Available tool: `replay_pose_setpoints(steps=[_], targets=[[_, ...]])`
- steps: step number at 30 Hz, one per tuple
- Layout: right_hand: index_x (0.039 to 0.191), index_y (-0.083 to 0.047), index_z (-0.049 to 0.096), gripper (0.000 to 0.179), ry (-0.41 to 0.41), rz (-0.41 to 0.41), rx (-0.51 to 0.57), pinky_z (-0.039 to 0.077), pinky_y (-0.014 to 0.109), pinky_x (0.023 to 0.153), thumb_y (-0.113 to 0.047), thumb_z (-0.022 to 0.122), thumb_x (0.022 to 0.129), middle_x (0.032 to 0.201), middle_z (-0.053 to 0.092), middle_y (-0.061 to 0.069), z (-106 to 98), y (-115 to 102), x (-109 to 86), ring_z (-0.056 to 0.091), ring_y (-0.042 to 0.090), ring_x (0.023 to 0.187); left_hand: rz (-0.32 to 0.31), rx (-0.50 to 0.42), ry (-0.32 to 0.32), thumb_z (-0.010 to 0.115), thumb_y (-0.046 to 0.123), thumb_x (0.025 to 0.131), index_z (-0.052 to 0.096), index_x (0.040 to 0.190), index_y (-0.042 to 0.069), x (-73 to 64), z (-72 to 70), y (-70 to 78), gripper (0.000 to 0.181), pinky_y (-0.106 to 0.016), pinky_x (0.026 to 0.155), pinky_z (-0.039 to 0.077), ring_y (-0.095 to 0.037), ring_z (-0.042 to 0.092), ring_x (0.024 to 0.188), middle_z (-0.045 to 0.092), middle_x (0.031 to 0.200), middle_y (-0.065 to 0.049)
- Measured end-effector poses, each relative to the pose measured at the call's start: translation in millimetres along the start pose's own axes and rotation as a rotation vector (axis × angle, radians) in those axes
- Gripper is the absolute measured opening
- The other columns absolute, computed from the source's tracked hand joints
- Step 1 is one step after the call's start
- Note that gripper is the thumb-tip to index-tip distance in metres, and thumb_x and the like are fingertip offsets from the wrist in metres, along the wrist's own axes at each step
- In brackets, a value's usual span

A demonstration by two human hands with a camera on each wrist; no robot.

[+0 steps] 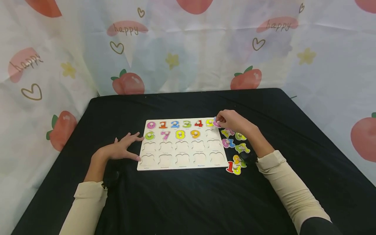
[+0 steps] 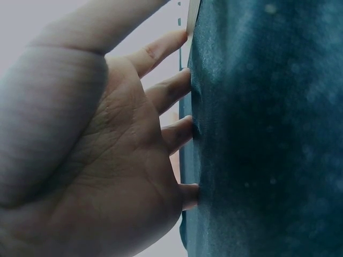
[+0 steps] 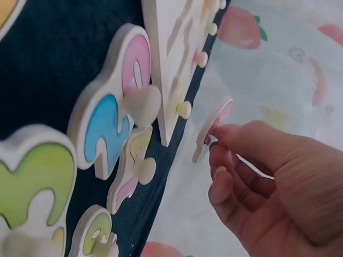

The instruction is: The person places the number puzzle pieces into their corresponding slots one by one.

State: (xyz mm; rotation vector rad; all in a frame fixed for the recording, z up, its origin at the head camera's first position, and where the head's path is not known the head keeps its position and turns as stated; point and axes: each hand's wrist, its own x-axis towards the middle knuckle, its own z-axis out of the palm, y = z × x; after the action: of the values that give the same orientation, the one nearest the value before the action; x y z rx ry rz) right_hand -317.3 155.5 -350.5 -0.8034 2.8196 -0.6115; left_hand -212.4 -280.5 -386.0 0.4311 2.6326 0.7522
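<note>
My right hand (image 1: 233, 120) pinches a number puzzle piece (image 3: 221, 115) with a pink face, held up near the board's upper right corner; fingers hide part of it. The wooden number puzzle board (image 1: 176, 167) lies flat on the table. Knobbed numbers 0 to 5 fill its top row, and 6 to 9 sit in the second row, beside bare recesses. Spread along the board's left edge are the fingers of my left hand (image 1: 121, 149), with thumb and fingertip touching it. In the left wrist view, its palm (image 2: 107, 144) and straight fingers show.
Several loose number pieces lie right of the board, among them a pink-and-blue one (image 1: 228, 143), a green-and-yellow one (image 1: 242, 148) and an overlapping group with a red 1 (image 1: 230, 167). Black cloth (image 1: 182, 202) covers the table; a printed curtain (image 1: 188, 49) hangs behind.
</note>
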Motion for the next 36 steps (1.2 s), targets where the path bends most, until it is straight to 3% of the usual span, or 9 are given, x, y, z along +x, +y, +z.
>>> replay_pose_setpoints(steps=[14, 22, 31, 36], targets=[[0.091, -0.006, 0.064, 0.006, -0.253, -0.133, -0.062, 0.045, 0.027, 0.068, -0.003, 0.066, 0.086, 0.084, 0.054, 0.001, 19.1, -16.2, 4.3, 0.05, 0.017, 0.078, -0.006, -0.014, -0.018, 0.075, 0.045, 0.074, 0.034, 0.144, 0.006, -1.2, 0.7, 0.6, 0.09, -0.073, 0.096, -0.007, -0.045, -0.003, 0.138, 0.012, 0.153, -0.023], [0.091, -0.006, 0.062, 0.01, -0.248, -0.18, -0.128, 0.044, 0.025, 0.063, 0.002, 0.061, 0.087, 0.085, 0.055, 0.001, 24.7, -20.2, 7.4, 0.051, 0.017, 0.078, -0.004, -0.014, -0.021, 0.075, 0.046, 0.074, 0.033, 0.145, 0.007, -0.9, 4.6, -0.3, 0.091, -0.073, 0.096, -0.006, -0.045, -0.003, 0.138, 0.011, 0.153, -0.023], [0.096, -0.006, 0.058, 0.013, -0.223, -0.206, -0.157, 0.044, 0.025, 0.066, 0.003, 0.062, 0.087, 0.083, 0.052, 0.002, 24.9, -20.4, 13.6, 0.051, 0.018, 0.081, 0.002, -0.014, -0.016, 0.075, 0.044, 0.075, 0.033, 0.145, 0.006, -1.9, -1.9, 3.3, 0.09, -0.073, 0.096, -0.006, -0.045, -0.003, 0.138, 0.012, 0.153, -0.024], [0.104, -0.004, 0.061, 0.016, -0.222, -0.201, -0.171, 0.047, 0.028, 0.074, -0.001, 0.061, 0.088, 0.095, 0.055, 0.006, 23.4, -17.8, 12.6, 0.053, 0.02, 0.086, 0.011, -0.015, -0.023, 0.075, 0.044, 0.075, 0.033, 0.145, 0.006, -0.7, -2.7, 3.9, 0.09, -0.074, 0.095, -0.006, -0.046, -0.003, 0.138, 0.011, 0.153, -0.024]])
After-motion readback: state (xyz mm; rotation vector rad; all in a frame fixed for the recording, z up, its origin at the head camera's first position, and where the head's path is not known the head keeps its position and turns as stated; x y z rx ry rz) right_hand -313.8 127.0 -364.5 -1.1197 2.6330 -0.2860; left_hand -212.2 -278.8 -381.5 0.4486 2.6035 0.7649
